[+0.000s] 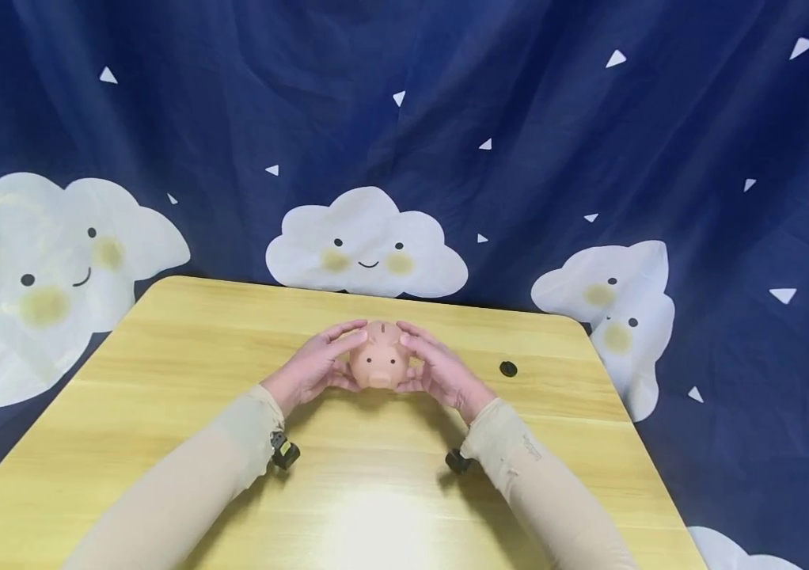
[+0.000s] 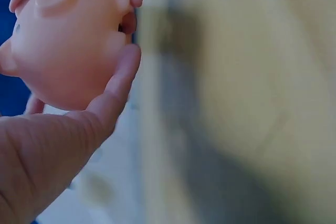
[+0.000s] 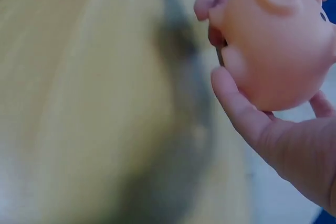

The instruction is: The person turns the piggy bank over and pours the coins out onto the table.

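- A wood-grain table (image 1: 233,324) is carrying a bright glare toward its near edge.
- A small black disc (image 1: 508,369) is lying on the table's right side.
- A dark blue curtain (image 1: 347,95) is hanging behind the table.
- A smiling middle cloud (image 1: 367,247) is showing at the table's far edge.
- A left cloud (image 1: 55,261) is spreading beyond the table's far left corner.
- A right cloud (image 1: 621,293) is creasing beside its far right corner.

Your piggy bank (image 1: 379,350): smooth, matt, plastic-looking | your bench (image 1: 162,396): wood-grained, glossy | your sleeves (image 1: 194,467): matt cloth | your backdrop (image 1: 333,79): creased cloth
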The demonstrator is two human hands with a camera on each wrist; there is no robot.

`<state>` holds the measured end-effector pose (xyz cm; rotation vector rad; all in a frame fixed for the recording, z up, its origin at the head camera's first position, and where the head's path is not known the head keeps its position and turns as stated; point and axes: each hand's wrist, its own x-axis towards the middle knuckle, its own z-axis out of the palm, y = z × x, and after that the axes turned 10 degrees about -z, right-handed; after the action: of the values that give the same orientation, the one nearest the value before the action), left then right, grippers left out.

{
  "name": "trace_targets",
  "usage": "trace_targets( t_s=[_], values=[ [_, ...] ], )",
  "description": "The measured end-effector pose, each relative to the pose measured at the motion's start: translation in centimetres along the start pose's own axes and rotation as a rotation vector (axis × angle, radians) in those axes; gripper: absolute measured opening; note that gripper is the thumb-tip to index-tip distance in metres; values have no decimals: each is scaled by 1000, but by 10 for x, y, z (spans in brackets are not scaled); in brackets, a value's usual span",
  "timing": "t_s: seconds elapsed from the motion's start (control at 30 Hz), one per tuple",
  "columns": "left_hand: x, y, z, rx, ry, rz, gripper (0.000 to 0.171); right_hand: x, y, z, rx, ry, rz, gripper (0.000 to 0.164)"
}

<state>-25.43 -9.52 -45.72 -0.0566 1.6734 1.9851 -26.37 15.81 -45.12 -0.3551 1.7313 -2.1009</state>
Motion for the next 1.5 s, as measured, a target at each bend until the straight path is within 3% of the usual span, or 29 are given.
trace_targets(
  t_s=[0.13,0.2,0.27,0.4,0.47,0.9,1.1,1.17,1.2,1.37,1.43,1.5],
  values=[
    [-21,21,11,115,9,304,63,-18,-17,15,-141,31,-345,72],
    [-26,23,14,161,26,390,63,-25,-15,19,-172,54,-436,72],
    [-25,17,15,154,22,327,63,-27,-8,21,-123,73,-365,70],
    [-12,-6,10,25,23,42,61,-23,8,20,-12,120,-77,64],
    [-6,-16,8,-23,30,-31,61,-20,14,17,-15,122,-7,65],
    [5,-30,3,-67,20,-41,68,-10,26,8,-29,101,29,67],
    [5,-24,6,-78,36,-90,71,-7,17,12,-37,103,77,71],
    [-1,-14,10,-59,50,-37,69,-8,8,17,-59,120,15,69],
    [-5,-8,12,-33,61,25,67,-10,2,21,-88,128,-52,67],
    [-29,22,24,137,96,418,59,-20,-19,38,-286,156,-518,64],
    [-31,23,26,166,105,446,58,-23,-16,40,-307,165,-568,63],
    [-26,14,24,137,82,369,58,-23,-6,38,-285,200,-484,60]
  ],
)
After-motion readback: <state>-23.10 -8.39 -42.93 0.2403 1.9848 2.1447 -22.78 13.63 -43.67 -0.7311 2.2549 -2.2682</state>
